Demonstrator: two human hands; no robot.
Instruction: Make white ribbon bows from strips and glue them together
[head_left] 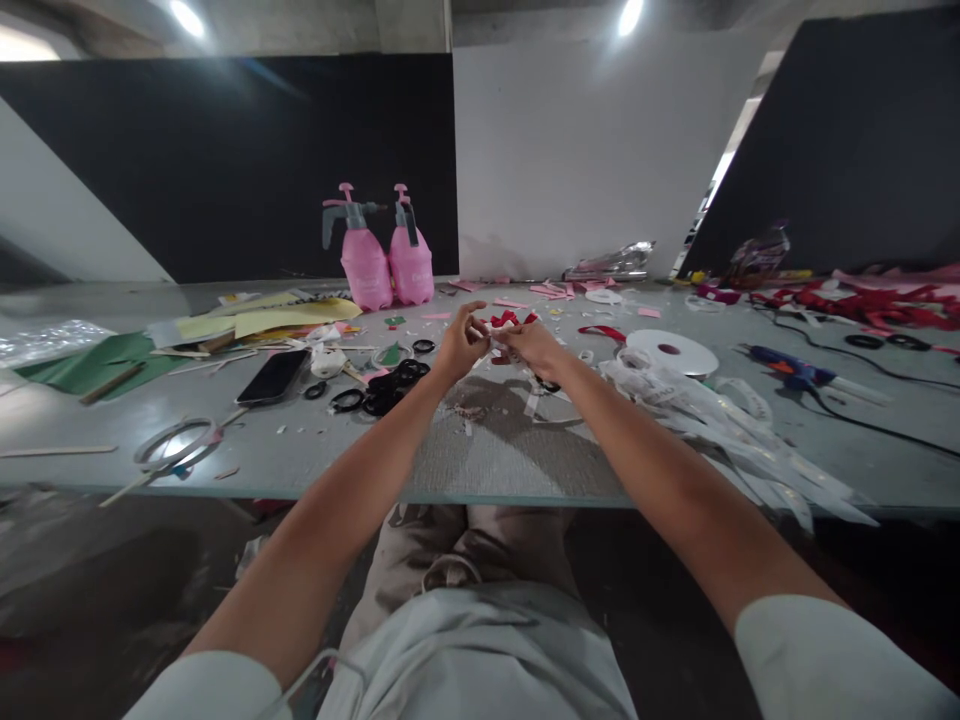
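Both my arms reach out over the grey table (pixel 300 462). My left hand (pixel 459 343) and my right hand (pixel 531 345) meet above its middle, fingers pinched together on a small red and white ribbon piece (pixel 504 322). The piece is partly hidden by my fingers, so its shape is unclear. Just left of my left hand lie several black rings (pixel 386 388). A white ribbon spool (pixel 672 352) sits to the right of my right hand, with loose white ribbon (pixel 720 420) trailing toward the table's front edge.
Two pink spray bottles (pixel 386 255) stand at the back. A black phone (pixel 274 377), green and yellow paper (pixel 112 362) and a tape ring (pixel 174 445) lie on the left. A blue glue gun (pixel 795 370) with a black cord and red ribbon scraps (pixel 870 300) lie on the right.
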